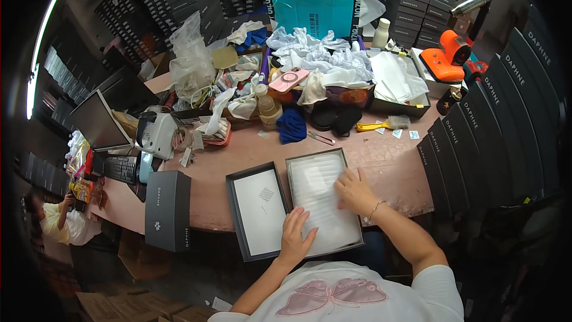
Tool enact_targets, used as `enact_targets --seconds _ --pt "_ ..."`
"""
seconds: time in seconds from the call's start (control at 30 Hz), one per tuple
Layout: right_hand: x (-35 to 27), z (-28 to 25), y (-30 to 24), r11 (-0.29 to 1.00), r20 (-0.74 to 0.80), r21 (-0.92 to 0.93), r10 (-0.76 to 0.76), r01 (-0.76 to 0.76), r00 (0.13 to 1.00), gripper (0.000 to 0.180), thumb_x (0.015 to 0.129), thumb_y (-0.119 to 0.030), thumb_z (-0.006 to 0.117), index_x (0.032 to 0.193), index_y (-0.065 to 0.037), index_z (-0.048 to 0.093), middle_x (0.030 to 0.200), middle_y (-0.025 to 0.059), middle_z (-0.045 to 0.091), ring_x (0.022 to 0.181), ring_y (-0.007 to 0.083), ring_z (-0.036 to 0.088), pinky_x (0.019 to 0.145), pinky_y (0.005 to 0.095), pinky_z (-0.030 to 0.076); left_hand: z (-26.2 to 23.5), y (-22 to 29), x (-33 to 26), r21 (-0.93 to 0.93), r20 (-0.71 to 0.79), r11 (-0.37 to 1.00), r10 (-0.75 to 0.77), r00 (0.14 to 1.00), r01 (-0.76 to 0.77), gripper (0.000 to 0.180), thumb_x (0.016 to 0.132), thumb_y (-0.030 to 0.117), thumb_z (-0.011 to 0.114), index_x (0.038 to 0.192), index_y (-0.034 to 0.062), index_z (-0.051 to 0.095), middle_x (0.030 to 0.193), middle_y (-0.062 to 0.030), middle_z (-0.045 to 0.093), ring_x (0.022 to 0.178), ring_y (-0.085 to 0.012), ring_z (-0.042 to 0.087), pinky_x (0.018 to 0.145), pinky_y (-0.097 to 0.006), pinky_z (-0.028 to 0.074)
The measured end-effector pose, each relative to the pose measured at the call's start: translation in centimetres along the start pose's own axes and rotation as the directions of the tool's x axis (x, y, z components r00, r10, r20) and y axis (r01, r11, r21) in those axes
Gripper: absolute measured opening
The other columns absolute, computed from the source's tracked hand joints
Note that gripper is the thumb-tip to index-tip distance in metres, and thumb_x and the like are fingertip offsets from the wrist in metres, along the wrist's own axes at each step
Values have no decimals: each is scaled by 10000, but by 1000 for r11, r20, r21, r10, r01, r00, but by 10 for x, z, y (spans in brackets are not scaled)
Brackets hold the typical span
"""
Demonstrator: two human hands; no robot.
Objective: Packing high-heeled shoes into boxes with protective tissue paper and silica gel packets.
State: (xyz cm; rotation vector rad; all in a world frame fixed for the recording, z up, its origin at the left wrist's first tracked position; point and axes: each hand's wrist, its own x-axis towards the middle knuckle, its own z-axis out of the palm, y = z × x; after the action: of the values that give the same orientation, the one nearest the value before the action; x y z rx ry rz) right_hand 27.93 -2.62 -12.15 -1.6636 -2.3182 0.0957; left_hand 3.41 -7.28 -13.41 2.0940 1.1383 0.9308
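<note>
An open dark shoebox (290, 177) lies in front of me, filled with white wrapping (322, 226) that looks like thin foam or tissue. My left hand (296, 235) rests at the box's near left side, its fingers stretched out over the wrapping. Toward the right edge of the box, my right hand (356, 192) lies on the wrapping with fingers spread. Neither hand grips anything. What the wrapping covers is hidden. Directly left of the box is its dark lid (233, 206), with the white inside facing up.
A closed dark shoebox (167, 211) stands left of the lid. Stacked dark boxes (476, 137) rise on the right. Behind are a yellow-handled brush (381, 124), scissors-like tweezers (321, 138), a blue cloth (292, 126) and a bottle (268, 107). Another person (68, 220) sits far left.
</note>
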Motion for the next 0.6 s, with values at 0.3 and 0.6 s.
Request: enact_targets --seconds 0.3,0.6 --pt "29 -55 -116 897 27 439 48 -55 999 141 846 -121 612 961 -51 569 941 133 618 975 334 570 814 414 487 35 68 -39 -409 587 912 288 757 -30 400 837 124 689 1198 10 560 1176 -177 575 1102 -303 565 934 -358 459" --pt "-12 -48 -92 875 -111 484 48 12 993 566 788 -71 665 1313 -42 453 1217 211 540 1107 371 544 907 400 481 19 -36 -16 -211 -187 967 -183 965 142 546 850 91 638 1343 3 422 1383 -192 410 1270 -356 426 1041 -400 372"
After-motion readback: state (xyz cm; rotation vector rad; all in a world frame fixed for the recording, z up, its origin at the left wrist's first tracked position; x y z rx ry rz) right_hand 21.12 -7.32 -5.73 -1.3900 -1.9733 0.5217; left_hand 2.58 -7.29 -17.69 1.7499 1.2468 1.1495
